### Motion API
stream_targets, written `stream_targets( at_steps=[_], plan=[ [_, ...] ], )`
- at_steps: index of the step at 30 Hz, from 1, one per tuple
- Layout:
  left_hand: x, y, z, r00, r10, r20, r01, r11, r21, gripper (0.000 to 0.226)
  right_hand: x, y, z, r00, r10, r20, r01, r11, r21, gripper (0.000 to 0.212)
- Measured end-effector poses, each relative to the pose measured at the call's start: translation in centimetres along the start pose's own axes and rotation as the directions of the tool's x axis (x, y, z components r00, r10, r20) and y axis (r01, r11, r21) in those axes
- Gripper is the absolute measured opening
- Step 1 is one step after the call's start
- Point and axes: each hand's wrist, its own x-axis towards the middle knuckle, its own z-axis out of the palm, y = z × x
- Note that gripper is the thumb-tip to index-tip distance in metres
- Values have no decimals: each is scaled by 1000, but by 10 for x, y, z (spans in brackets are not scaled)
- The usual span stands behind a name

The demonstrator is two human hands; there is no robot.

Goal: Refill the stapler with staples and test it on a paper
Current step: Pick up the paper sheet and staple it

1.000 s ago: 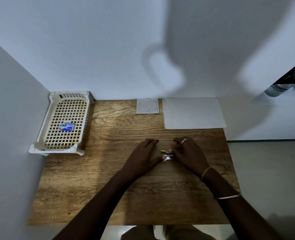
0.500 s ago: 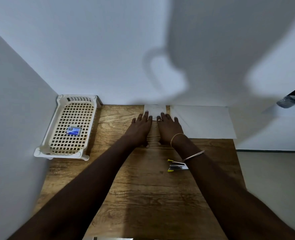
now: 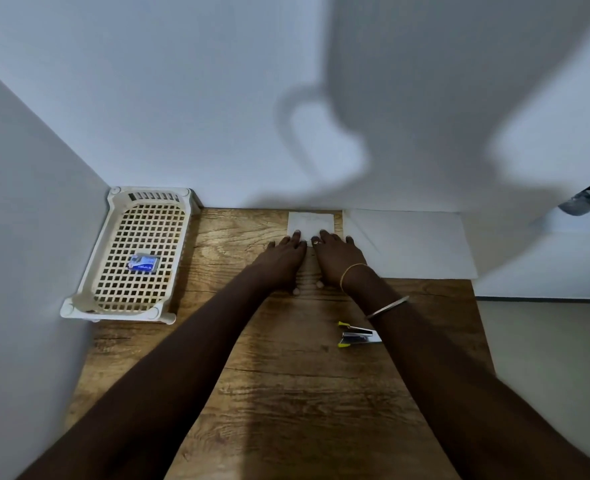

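Left of frame, mid-height: cream lattice basket (image 3: 89, 292) sits on the wood table (image 3: 286, 393), tucked into the corner btwn side wall and back wall. Inside it, a small blue staple box (image 3: 143, 263) lies flat, roughly centre of the basket floor.

Centre: both arms reach fwd from the bottom of the frame to the table's far edge. Left hand (image 3: 284, 259) lies palm down, fingers spread flat, gripping nothing; its fingertips touch the near edge of a small square paper (image 3: 310, 220) that lies against the back wall. Right hand (image 3: 338, 259) just beside it, also flat and open, fingertips at the same paper's near edge, ring on one finger, thin bangle at the wrist and a second bangle further up the forearm.

Lower centre-right: stapler (image 3: 357, 335), metal w/ yellow ends, lies on the table well behind the hands, partly hidden under the right forearm; looks hinged open, can't tell for sure.

Upper right: larger white sheet (image 3: 411, 247) flat on the table, against the back wall, just right of the right hand.
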Motion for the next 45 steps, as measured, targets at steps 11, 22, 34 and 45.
stream_targets(
  at_steps=[11, 22, 34, 45],
  plan=[
    [-64, 35, 55, 989, -45, -144, 39, 998, -46, 72, -63, -28, 46, 991, -6, -130, 7, 1000, 8, 48],
    [-105, 52, 88, 986, -51, -156, 42, 997, -62, 72, -106, -44, 73, 990, -11, -142, 12, 1000, 6, 47],
    [-119, 45, 73, 735, -593, -328, 140, 607, -782, 42, -105, -13, 47, 839, 499, -219, -204, 660, 723, 16],
    [-103, 43, 72, 742, -668, -50, 229, 324, -918, 33, -83, -7, 50, 865, 497, 73, -326, 446, 834, 9]
  ],
)
